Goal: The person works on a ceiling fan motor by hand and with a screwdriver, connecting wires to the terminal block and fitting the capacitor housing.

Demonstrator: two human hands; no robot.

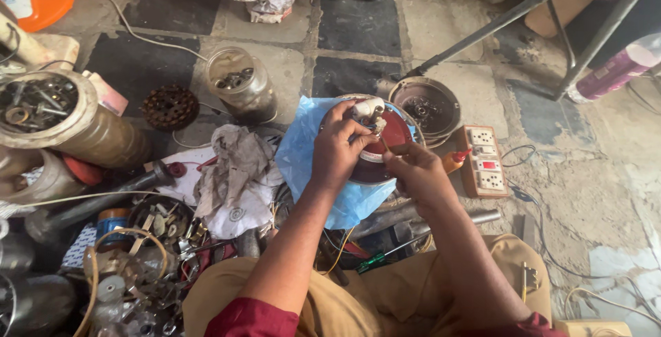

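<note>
My left hand grips a small white plug-like part on top of a round dark red appliance base. My right hand is just below it, fingers pinched on a thin tool or wire at the red base; what it pinches is too small to tell. The red base rests on a blue plastic bag on the floor in front of my knees.
A grey rag, a clear jar of metal parts, a rusty gear, a tin of screws, a round metal pan, a power strip, a green-handled screwdriver and scattered parts lie around.
</note>
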